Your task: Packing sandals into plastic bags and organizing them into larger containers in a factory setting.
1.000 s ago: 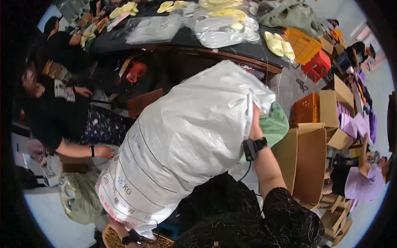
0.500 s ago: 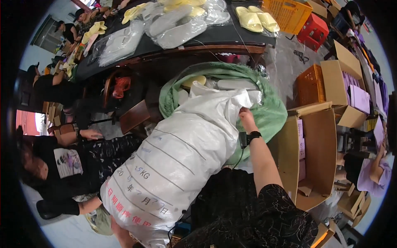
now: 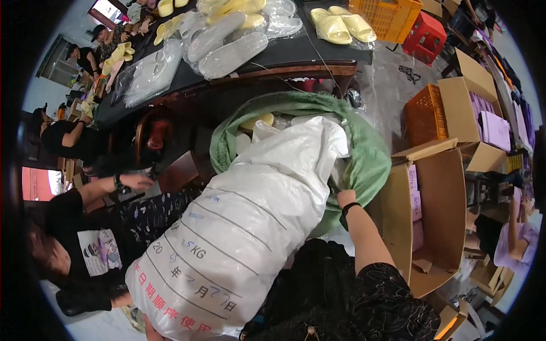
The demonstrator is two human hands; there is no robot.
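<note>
A full white woven sack [image 3: 227,227] with printed lines lies tilted across the front, its narrower mouth end over a green woven sack [image 3: 372,162]. My right hand [image 3: 347,200] is closed at the green sack's near right rim, beside the white sack. At the lower left, a strip of my left hand [image 3: 152,331] shows pressed against the white sack's bottom end, holding it; most of its fingers are hidden. Inside the green sack lie bagged slippers, among them a yellow slipper [image 3: 259,121]. The white sack's mouth is turned away, so what passes through it is hidden.
Behind is a black table [image 3: 296,61] with wrapped grey slippers [image 3: 233,55] and yellow slippers [image 3: 335,28]. An open carton [image 3: 438,221], orange crate [image 3: 425,116] and red stool [image 3: 425,38] stand right. A co-worker's hand [image 3: 136,182] is close by on the left.
My right hand has left the white sack's mouth and moved down to the green sack's rim. The white sack has shifted slightly left and down. The co-worker's hand has moved right.
</note>
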